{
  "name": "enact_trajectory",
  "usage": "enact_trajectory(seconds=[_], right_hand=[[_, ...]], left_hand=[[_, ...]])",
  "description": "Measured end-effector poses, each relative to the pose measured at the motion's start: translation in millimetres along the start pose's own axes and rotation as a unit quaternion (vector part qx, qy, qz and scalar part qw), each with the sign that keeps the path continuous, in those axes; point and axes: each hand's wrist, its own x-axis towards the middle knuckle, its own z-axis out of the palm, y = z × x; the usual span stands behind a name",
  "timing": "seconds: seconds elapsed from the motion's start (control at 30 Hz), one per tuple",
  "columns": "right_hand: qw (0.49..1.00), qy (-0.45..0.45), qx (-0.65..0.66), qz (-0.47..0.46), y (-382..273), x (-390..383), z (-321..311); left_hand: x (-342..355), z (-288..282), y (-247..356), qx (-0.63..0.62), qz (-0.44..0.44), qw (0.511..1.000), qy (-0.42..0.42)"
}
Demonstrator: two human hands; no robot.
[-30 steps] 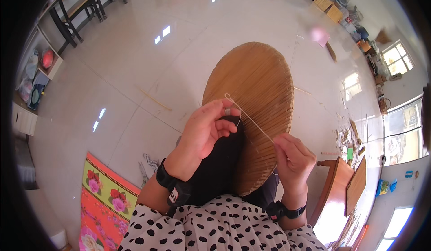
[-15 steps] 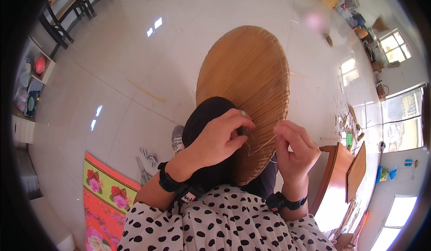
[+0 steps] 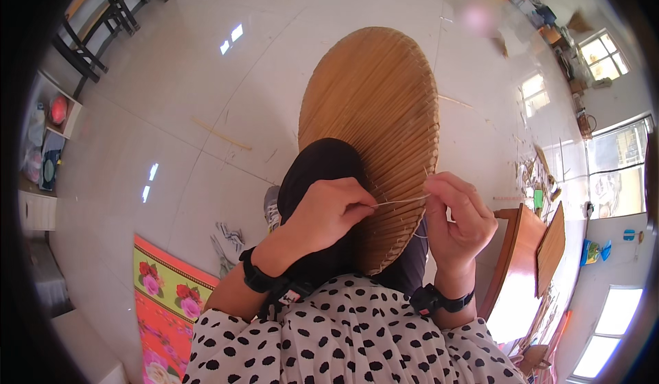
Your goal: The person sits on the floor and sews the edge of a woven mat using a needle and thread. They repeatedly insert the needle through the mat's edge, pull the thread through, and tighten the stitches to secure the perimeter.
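A round woven straw piece, finely ribbed and stitched around its rim, stands tilted against my dark-trousered knee. My left hand pinches a pale thread in front of the lower part of the straw piece. The thread stretches across to my right hand, whose thumb and forefinger are closed on it beside the right edge. Something thin sticks up from those fingertips, too small to make out.
A floral mat lies at lower left, near striped gloves. A wooden table stands at right. Black-framed chairs and shelves line the left wall. Straw strips lie on the tiled floor.
The loop of thread has gone, and the thread now runs taut between my hands. My left fingers have closed and moved down-right; my right hand has risen. The straw piece appears higher in the view.
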Motion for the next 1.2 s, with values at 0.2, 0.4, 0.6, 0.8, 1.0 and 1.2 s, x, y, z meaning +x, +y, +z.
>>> enact_trajectory(seconds=[0.2, 0.4, 0.6, 0.8, 1.0, 1.2], right_hand=[[1.0, 0.015, 0.009, 0.011, 1, -1, -1], [1.0, -0.001, 0.012, -0.02, 3, -1, 2], [0.999, -0.007, 0.04, -0.013, 1, -4, 7], [0.998, -0.022, 0.054, -0.013, 2, -4, 7], [0.997, -0.05, 0.056, -0.026, 4, -9, 5], [0.983, 0.047, 0.0, 0.176, 1, -10, 6]], left_hand=[[-13, -26, 25, -0.481, -0.034, 0.876, -0.001], [-21, -37, 12, -0.62, 0.14, 0.772, 0.011], [-28, -41, 26, -0.527, 0.16, 0.829, 0.098], [-21, -49, 29, -0.412, 0.215, 0.861, 0.208], [-34, -63, 24, -0.519, 0.237, 0.809, 0.141], [-41, -66, 46, -0.337, 0.246, 0.868, 0.268]])
